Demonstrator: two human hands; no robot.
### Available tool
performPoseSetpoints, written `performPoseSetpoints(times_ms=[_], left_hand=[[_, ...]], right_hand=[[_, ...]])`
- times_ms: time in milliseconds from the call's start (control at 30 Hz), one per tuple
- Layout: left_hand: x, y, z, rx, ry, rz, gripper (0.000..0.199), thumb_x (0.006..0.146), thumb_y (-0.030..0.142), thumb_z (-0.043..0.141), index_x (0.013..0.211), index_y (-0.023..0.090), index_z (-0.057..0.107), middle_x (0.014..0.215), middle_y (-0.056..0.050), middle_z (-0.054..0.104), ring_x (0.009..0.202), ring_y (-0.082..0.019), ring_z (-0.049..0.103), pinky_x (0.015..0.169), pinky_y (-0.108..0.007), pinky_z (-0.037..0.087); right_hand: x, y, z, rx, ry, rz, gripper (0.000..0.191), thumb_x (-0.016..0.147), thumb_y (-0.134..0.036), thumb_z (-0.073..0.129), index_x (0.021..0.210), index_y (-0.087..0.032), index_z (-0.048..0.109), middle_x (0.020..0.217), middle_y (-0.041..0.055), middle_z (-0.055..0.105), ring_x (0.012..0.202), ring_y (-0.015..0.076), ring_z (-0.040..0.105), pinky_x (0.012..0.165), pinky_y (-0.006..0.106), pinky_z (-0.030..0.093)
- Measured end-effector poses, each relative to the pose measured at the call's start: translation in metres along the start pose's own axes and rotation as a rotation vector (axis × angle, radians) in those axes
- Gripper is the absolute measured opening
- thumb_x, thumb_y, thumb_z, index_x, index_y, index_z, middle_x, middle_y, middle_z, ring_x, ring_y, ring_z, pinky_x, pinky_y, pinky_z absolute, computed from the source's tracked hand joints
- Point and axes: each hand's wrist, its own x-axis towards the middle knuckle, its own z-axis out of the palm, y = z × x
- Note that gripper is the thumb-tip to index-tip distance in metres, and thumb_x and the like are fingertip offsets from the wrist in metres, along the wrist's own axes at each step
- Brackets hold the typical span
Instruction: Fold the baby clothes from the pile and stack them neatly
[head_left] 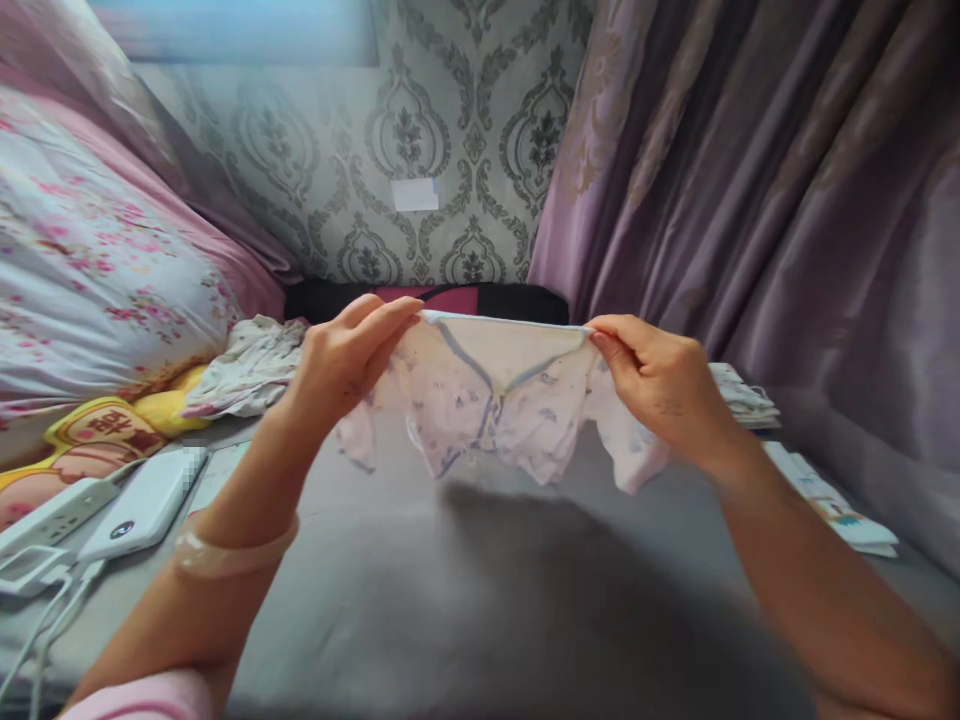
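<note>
A small pale pink garment (510, 420) with a faint print, long sleeves and grey-blue trim hangs in the air above the grey sheet. My left hand (352, 355) pinches its upper left corner, fingers closed. The upper right corner is pinched between the thumb and fingers of my right hand (652, 375). Its top edge is stretched nearly straight between the two hands, and the sleeves dangle at either side.
On the left lie a white power bank (139, 505), a power strip (56, 515) with cables, a yellow cartoon item (97, 435) and a crumpled printed cloth (247, 370). Folded cloths (832, 500) rest at the right. Purple curtains (712, 180) hang behind.
</note>
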Motion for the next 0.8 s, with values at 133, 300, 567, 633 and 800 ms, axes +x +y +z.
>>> performPoseSetpoints(times_ms=[133,300,567,633,800], left_hand=[[0.009,-0.005,-0.025,-0.251,-0.197,-0.121,0.033,0.09,0.046,0.054,0.105,0.024,0.072,0.084,-0.002,0.069,0.069,-0.013,0.058,0.063,-0.023,0.047],[0.003,-0.042,0.027,-0.465,-0.555,-0.264,0.036,0.082,0.05,0.058,0.095,0.02,0.073,0.064,0.001,0.062,0.054,-0.011,0.049,0.049,-0.02,0.039],[-0.069,-0.082,0.168,-0.305,-0.836,-0.422,0.026,0.081,0.034,0.05,0.079,0.015,0.068,0.072,-0.003,0.068,0.07,-0.016,0.059,0.064,-0.023,0.044],[-0.077,-0.078,0.185,-0.18,-0.836,-0.48,0.024,0.083,0.027,0.047,0.082,0.015,0.068,0.079,-0.006,0.07,0.077,-0.019,0.062,0.07,-0.025,0.045],[-0.084,-0.076,0.206,-0.095,-0.811,-0.541,0.027,0.087,0.018,0.041,0.098,0.015,0.065,0.096,-0.013,0.071,0.09,-0.023,0.064,0.075,-0.028,0.044]], right_hand=[[0.011,0.003,-0.019,0.244,-0.24,0.15,0.039,0.093,-0.054,0.049,0.103,-0.022,0.07,0.078,0.0016,0.069,0.064,0.0168,0.06,0.055,0.027,0.042],[0.02,0.044,0.037,0.499,-0.669,0.208,0.039,0.086,-0.052,0.054,0.095,-0.019,0.073,0.081,0.0019,0.07,0.07,0.0167,0.061,0.061,0.025,0.046],[-0.023,0.099,0.171,0.201,-0.8,0.264,0.027,0.091,-0.03,0.05,0.097,-0.016,0.071,0.098,0.0092,0.073,0.085,0.0187,0.063,0.077,0.027,0.046],[-0.029,0.1,0.183,0.104,-0.814,0.274,0.027,0.094,-0.029,0.047,0.102,-0.017,0.069,0.103,0.0098,0.072,0.09,0.0189,0.063,0.079,0.026,0.044],[-0.031,0.101,0.193,-0.069,-0.854,0.253,0.032,0.099,-0.035,0.039,0.112,-0.021,0.063,0.106,0.0104,0.071,0.095,0.0207,0.065,0.074,0.025,0.04]])
